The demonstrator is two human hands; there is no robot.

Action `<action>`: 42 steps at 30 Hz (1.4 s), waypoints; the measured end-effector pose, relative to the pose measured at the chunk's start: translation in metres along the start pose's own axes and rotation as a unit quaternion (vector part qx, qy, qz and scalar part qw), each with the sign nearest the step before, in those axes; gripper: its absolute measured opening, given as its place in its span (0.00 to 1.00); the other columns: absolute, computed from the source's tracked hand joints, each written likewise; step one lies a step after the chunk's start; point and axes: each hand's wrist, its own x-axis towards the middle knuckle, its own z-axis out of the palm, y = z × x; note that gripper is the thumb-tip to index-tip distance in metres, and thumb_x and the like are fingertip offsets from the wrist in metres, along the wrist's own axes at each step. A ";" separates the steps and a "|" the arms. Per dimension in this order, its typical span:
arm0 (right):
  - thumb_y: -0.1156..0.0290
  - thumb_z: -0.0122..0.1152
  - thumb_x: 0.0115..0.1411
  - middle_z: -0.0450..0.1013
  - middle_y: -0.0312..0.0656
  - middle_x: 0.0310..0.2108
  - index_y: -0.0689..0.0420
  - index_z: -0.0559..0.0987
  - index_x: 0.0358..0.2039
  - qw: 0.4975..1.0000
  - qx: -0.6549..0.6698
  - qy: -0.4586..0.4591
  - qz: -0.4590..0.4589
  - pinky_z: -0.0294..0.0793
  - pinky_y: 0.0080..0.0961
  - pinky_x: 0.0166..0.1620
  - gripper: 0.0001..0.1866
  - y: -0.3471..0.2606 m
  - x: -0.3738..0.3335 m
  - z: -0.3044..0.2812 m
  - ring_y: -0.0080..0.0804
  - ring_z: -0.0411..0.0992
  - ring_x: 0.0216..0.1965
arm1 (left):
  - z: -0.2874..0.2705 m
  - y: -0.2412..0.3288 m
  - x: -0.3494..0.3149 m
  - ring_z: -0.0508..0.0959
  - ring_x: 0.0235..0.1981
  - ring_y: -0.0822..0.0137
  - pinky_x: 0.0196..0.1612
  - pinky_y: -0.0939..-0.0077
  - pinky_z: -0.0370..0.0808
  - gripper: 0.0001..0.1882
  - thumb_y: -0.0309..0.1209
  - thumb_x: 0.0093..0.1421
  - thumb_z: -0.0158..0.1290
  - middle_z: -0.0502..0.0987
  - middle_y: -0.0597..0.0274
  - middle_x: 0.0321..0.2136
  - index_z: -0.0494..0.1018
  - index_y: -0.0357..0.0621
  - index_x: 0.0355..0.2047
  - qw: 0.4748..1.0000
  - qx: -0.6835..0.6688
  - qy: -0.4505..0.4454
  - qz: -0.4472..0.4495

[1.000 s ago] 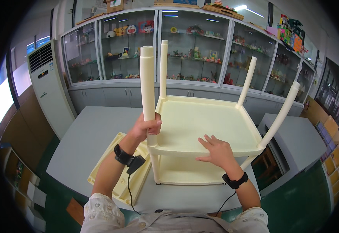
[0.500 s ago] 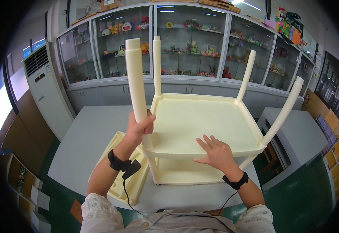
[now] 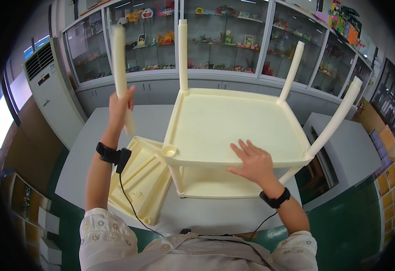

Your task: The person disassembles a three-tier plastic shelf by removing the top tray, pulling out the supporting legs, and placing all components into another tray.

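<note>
While clamping the left hand (image 3: pixel 120 107) around the lower part of a cream plastic pole (image 3: pixel 119 63), holds it nearly upright, tilted left at the top, well clear of the upper tray (image 3: pixel 229 119). Spreads the right hand (image 3: pixel 254 163), with fingers apart and grasping nothing, over that tray's front rim; cannot tell with how much pressure. Shows a bare round socket (image 3: pixel 169 150) at the tray's front left corner. Judging by that opening, seems to be at the step of detaching this corner pole. Probably needs next to lower the pole toward the left side of the grey table (image 3: pixel 82 156), without knocking the frame. Has three matching poles (image 3: pixel 183 54) upright at the other corners, a lower tray (image 3: pixel 220 187) beneath, and, left of it near the table's front edge, a loose ribbed tray (image 3: pixel 136 180). Beyond the table's back edge, faces glass-fronted display cabinets (image 3: pixel 224 40).
</note>
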 end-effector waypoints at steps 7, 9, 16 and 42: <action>0.51 0.59 0.47 0.75 0.42 0.40 0.51 0.78 0.41 0.995 0.061 0.020 -0.071 0.75 0.30 0.38 0.23 0.076 -0.035 -0.009 0.38 0.75 0.41 | -0.103 -0.259 -0.161 0.73 0.37 0.37 0.41 0.52 0.69 0.28 0.39 0.54 0.48 0.74 0.36 0.32 0.53 0.41 0.51 0.786 0.472 -0.305 -0.258; 0.56 0.54 0.53 0.76 0.43 0.38 0.55 0.79 0.39 0.991 0.128 0.017 -0.016 0.74 0.29 0.39 0.19 0.117 -0.057 -0.016 0.40 0.74 0.41 | -0.103 -0.284 -0.204 0.73 0.38 0.36 0.42 0.50 0.69 0.30 0.32 0.54 0.44 0.73 0.30 0.31 0.47 0.41 0.55 0.783 0.451 -0.287 -0.318; 0.60 0.49 0.59 0.73 0.53 0.40 0.62 0.78 0.35 0.905 0.329 -0.135 0.233 0.68 0.28 0.47 0.18 0.076 -0.044 -0.074 0.46 0.70 0.46 | -0.074 -0.257 -0.244 0.60 0.53 0.42 0.49 0.51 0.66 0.32 0.22 0.51 0.45 0.56 0.35 0.51 0.50 0.40 0.57 0.780 0.506 -0.218 -0.297; 0.66 0.59 0.43 0.74 0.39 0.26 0.55 0.77 0.30 0.987 0.004 0.087 0.138 0.69 0.30 0.29 0.12 0.030 -0.053 -0.042 0.38 0.71 0.24 | 0.199 0.065 -0.097 0.72 0.20 0.73 0.24 0.78 0.69 0.13 0.32 0.51 0.58 0.72 0.64 0.18 0.69 0.36 0.29 0.971 -0.158 -0.178 0.005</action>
